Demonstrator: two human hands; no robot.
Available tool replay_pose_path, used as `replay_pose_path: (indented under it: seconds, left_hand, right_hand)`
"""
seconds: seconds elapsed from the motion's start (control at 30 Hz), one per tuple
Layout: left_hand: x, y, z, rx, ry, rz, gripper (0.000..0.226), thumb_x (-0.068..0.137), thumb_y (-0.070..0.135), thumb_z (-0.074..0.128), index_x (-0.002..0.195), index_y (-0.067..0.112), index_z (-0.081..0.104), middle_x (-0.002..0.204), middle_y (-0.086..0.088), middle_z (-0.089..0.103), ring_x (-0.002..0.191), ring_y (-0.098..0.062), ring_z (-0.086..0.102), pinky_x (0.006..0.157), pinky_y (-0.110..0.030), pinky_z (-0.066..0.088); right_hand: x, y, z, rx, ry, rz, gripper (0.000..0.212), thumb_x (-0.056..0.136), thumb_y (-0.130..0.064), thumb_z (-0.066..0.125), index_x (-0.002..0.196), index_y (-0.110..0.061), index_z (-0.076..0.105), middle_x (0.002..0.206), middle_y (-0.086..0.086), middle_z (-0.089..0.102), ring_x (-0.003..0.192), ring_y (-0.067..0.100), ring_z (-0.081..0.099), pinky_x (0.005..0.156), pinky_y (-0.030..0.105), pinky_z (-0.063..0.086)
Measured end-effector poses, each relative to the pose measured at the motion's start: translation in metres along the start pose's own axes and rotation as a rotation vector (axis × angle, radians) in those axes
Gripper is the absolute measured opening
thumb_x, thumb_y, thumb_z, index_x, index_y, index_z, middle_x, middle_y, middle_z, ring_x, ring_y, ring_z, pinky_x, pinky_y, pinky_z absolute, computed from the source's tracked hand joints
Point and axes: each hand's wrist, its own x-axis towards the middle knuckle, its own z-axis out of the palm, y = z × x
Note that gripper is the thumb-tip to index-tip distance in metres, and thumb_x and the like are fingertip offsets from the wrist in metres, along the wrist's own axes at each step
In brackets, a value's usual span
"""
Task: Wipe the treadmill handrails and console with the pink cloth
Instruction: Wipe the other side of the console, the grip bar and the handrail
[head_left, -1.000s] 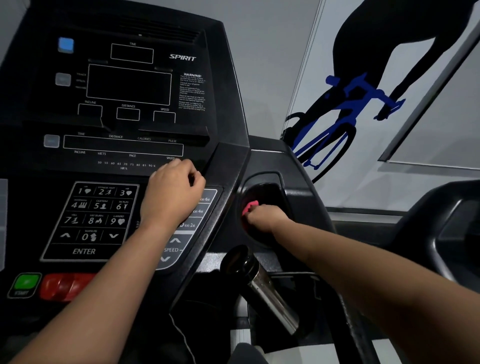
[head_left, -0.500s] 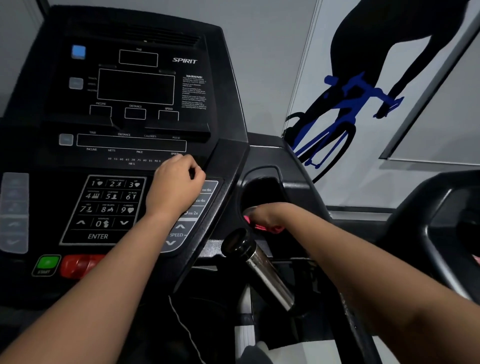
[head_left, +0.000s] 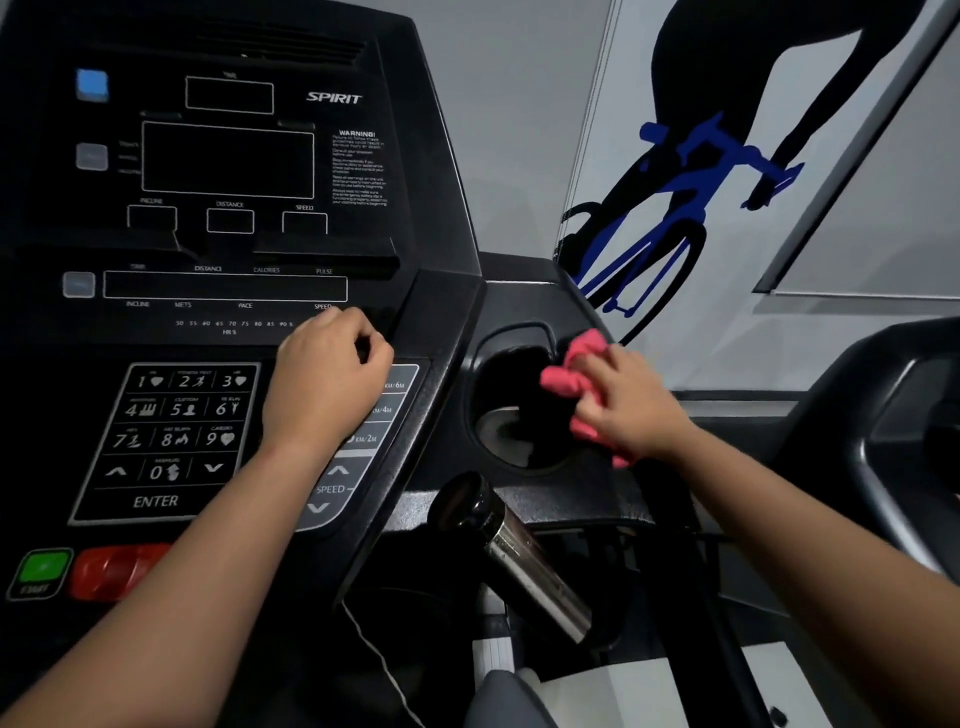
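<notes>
Right hand (head_left: 631, 410) grasps the bunched pink cloth (head_left: 571, 382) in curled fingers, pressing it on the right rim of the round black cup holder (head_left: 511, 415) of the black treadmill console (head_left: 415, 208). Left hand (head_left: 324, 384), fingers clenched and gripping nothing, rests left of the cup holder, beside the grey number keypad (head_left: 166, 436).

Black, pink and blue across my view.

I see a crumpled pink cloth (head_left: 574, 382) against the matte black plastic treadmill console (head_left: 447, 332), white keypad print (head_left: 166, 426), a square green start button (head_left: 42, 571) beside a red oval stop button (head_left: 117, 569), and a black-and-blue cyclist wall graphic (head_left: 691, 171).
</notes>
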Motion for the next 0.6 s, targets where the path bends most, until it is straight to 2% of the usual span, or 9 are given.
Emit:
replay_pose_path:
  seconds: [0.13,0.2,0.27,0.3,0.4,0.5,0.6]
  left_hand:
    - [0.006,0.002,0.003,0.029,-0.013,-0.002,0.019,0.089,0.021,0.05,0.077,0.011,0.058,0.076,0.0,0.055,0.076,-0.021,0.052,0.077,-0.039,0.044]
    - [0.008,0.001,0.004,0.042,-0.019,-0.003,0.018,0.088,0.021,0.05,0.075,0.011,0.058,0.075,0.001,0.054,0.076,-0.021,0.052,0.075,-0.039,0.044]
    - [0.009,0.001,0.005,0.042,-0.021,-0.005,0.018,0.088,0.021,0.05,0.075,0.012,0.058,0.075,0.002,0.055,0.075,-0.021,0.052,0.074,-0.038,0.043]
    - [0.009,0.001,0.005,0.04,-0.02,-0.007,0.018,0.088,0.021,0.05,0.075,0.012,0.058,0.075,0.002,0.055,0.075,-0.021,0.052,0.074,-0.038,0.044]
    - [0.01,0.001,0.005,0.033,-0.021,-0.013,0.017,0.087,0.021,0.05,0.075,0.013,0.058,0.075,0.003,0.055,0.075,-0.021,0.052,0.073,-0.038,0.044]
    - [0.008,0.001,0.006,0.021,-0.013,-0.022,0.017,0.088,0.021,0.051,0.076,0.013,0.058,0.077,0.002,0.056,0.076,-0.02,0.052,0.074,-0.037,0.043]
    - [0.005,-0.001,0.006,0.008,-0.008,-0.017,0.016,0.089,0.021,0.051,0.078,0.013,0.059,0.079,0.001,0.056,0.077,-0.019,0.051,0.076,-0.036,0.04]
  right_hand:
    - [0.039,0.015,0.003,0.255,0.206,0.272,0.05,0.076,-0.034,0.04,0.119,-0.012,0.051,0.111,0.009,0.043,0.101,0.021,0.04,0.078,0.021,0.025]
    - [0.056,0.002,0.008,0.287,0.279,0.321,0.051,0.079,-0.036,0.04,0.124,-0.014,0.05,0.112,0.013,0.044,0.1,0.021,0.039,0.079,0.022,0.025]
    - [0.069,-0.019,0.013,0.27,0.397,0.342,0.048,0.083,-0.035,0.043,0.127,-0.018,0.052,0.12,0.018,0.045,0.11,0.028,0.041,0.086,0.027,0.031]
    - [0.074,-0.031,0.018,0.252,0.428,0.335,0.047,0.085,-0.035,0.044,0.128,-0.019,0.053,0.127,0.02,0.044,0.117,0.031,0.039,0.094,0.032,0.032]
    - [0.085,-0.077,0.04,0.161,0.422,0.175,0.046,0.087,-0.03,0.045,0.13,-0.015,0.053,0.141,0.021,0.039,0.129,0.039,0.031,0.111,0.045,0.02]
    - [0.085,-0.093,0.049,0.223,0.338,0.086,0.051,0.086,-0.026,0.044,0.132,-0.006,0.049,0.148,0.017,0.035,0.138,0.04,0.024,0.115,0.047,0.014]
    - [0.079,-0.057,0.037,0.014,0.209,-0.065,0.06,0.086,-0.029,0.047,0.142,-0.011,0.039,0.155,0.013,0.025,0.143,0.037,0.017,0.115,0.05,0.012]
